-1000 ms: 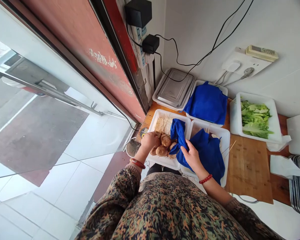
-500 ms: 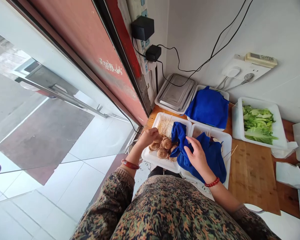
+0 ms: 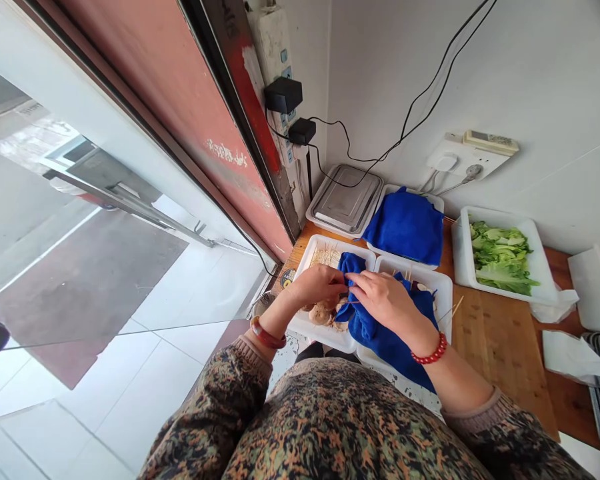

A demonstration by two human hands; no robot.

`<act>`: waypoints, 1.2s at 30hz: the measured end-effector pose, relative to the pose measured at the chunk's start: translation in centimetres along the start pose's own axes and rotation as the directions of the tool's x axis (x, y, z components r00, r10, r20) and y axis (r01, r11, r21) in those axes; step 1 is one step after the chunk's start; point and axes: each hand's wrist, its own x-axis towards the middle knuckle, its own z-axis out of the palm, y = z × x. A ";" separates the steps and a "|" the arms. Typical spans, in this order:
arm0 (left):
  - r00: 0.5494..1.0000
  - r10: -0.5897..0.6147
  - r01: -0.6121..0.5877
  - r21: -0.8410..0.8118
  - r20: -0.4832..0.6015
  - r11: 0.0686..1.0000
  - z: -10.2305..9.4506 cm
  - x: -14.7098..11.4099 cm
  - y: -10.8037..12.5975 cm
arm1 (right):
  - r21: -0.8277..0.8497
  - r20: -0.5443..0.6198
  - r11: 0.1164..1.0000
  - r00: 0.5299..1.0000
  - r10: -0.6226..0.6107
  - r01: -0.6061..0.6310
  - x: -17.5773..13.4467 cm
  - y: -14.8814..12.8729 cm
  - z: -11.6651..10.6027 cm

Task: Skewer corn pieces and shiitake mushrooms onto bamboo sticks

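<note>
My left hand [image 3: 323,283] and my right hand [image 3: 383,297] meet fingertip to fingertip above the left front tray [image 3: 300,323]. Both have their fingers pinched together; what lies between them is too small to make out. Brown mushrooms [image 3: 321,313] show beneath my left hand, partly covered by it. Thin wooden skewers [image 3: 327,253] lie at the tray's back. A bunched blue cloth [image 3: 351,262] runs under and behind the fingertips and spreads right over the second front tray [image 3: 445,287].
Behind stand a metal-lidded tray [image 3: 347,200] and a tray under another blue cloth [image 3: 407,227]. Lettuce [image 3: 503,250] fills a white bin [image 3: 545,267] to the right, beyond a wooden board [image 3: 500,353]. Cables [image 3: 375,160] hang along the wall. A glass door [image 3: 130,320] is at left.
My left hand has moved right and my right hand has swung left, so their fingertips now meet. My right hand's spread fingers have closed. The view has shifted slightly.
</note>
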 end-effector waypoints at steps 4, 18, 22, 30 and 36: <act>0.998 0.060 -0.060 0.023 0.000 0.998 0.1 0.2 0.1 | 0.131 0.076 0.988 0.995 0.068 -0.077 -1.8 1.3 1.0; 0.843 -0.315 -0.147 -0.749 -0.437 0.646 1.0 -3.5 -1.0 | 0.826 0.053 0.439 0.824 0.563 -0.353 -5.2 3.2 1.1; 0.938 -0.107 -0.239 -0.839 -0.329 0.488 3.5 -2.2 2.0 | 0.893 0.127 0.297 0.823 0.553 -0.338 -5.0 0.9 1.3; 0.914 -0.256 -0.238 -0.926 -0.315 0.292 4.2 -0.7 4.8 | 0.924 0.272 0.120 0.844 0.463 -0.364 -6.2 -1.9 1.1; 0.906 -0.299 -0.255 -0.949 -0.301 0.185 4.7 -0.1 5.9 | 0.919 0.345 0.042 0.853 0.392 -0.391 -7.6 -3.0 0.7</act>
